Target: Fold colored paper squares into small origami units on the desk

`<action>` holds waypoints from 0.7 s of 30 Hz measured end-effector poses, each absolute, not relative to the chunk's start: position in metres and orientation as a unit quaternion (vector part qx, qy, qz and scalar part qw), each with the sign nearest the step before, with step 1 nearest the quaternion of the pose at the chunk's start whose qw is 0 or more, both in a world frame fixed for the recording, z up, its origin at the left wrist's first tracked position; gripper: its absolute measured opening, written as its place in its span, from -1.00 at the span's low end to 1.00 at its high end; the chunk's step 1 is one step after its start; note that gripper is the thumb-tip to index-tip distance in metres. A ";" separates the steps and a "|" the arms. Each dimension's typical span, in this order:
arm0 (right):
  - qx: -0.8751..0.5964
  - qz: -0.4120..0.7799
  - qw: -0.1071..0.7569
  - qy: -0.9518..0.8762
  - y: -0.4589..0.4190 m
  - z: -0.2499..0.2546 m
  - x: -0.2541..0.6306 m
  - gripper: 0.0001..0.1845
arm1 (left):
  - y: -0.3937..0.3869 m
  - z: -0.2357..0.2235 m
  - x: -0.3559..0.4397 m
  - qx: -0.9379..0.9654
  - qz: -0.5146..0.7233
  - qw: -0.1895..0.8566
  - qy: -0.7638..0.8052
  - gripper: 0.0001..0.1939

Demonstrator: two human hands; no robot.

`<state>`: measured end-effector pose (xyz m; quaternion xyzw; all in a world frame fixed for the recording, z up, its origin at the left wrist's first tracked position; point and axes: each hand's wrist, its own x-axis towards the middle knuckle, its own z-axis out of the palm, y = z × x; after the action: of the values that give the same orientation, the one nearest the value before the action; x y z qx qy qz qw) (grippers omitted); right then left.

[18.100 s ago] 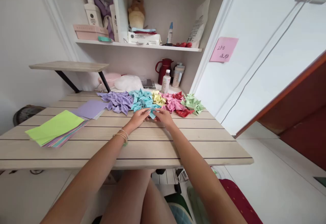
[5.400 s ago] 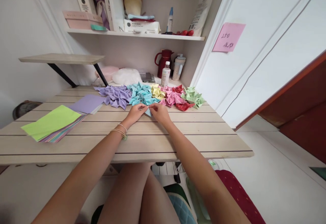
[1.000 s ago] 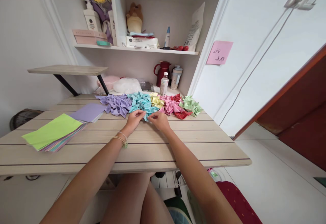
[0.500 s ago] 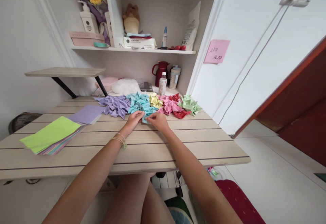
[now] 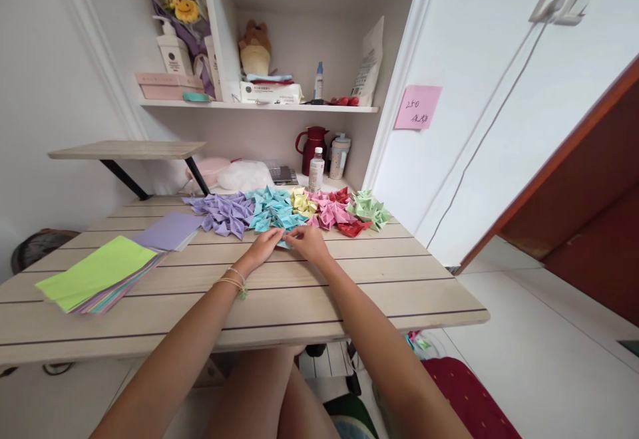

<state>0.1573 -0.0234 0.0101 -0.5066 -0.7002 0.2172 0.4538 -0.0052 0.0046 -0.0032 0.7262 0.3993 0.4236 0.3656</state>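
Observation:
My left hand (image 5: pixel 263 247) and my right hand (image 5: pixel 310 243) meet on the wooden table (image 5: pixel 299 292), both pinched on a small light blue folded paper piece (image 5: pixel 285 242) that lies flat between their fingertips. Just beyond them runs a row of folded paper shapes: a purple heap (image 5: pixel 223 209), a blue heap (image 5: pixel 272 207), a small yellow heap (image 5: pixel 301 201), a pink heap (image 5: pixel 327 213), some red ones (image 5: pixel 352 227) and a green heap (image 5: pixel 369 207). A beaded bracelet (image 5: pixel 233 281) circles my left wrist.
A stack of coloured sheets with a green top (image 5: pixel 97 276) and a purple sheet pile (image 5: pixel 172 230) lie at the left. Behind the heaps stand a red jug (image 5: pixel 312 148), a small bottle (image 5: pixel 316 169) and a cup (image 5: pixel 339 155). A shelf (image 5: pixel 259 105) holds bottles and boxes.
Both hands stay pinched on the blue paper piece with only small finger shifts. The camera has tilted slightly, showing more of the upper shelf.

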 end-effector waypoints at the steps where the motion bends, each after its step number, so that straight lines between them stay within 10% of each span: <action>1: -0.504 0.220 0.454 -0.701 -0.023 0.010 0.157 -0.73 | 0.004 -0.003 -0.005 0.726 0.424 0.367 0.398 -0.68; 21: -0.503 0.145 0.285 -0.803 -0.030 0.013 0.157 -0.80 | 0.001 0.000 -0.008 0.797 0.342 0.332 0.370 -0.63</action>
<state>0.1572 -0.0304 0.0128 -0.5027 -0.8030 0.1454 0.2851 -0.0084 0.0009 -0.0002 0.7972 0.3704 0.3423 0.3319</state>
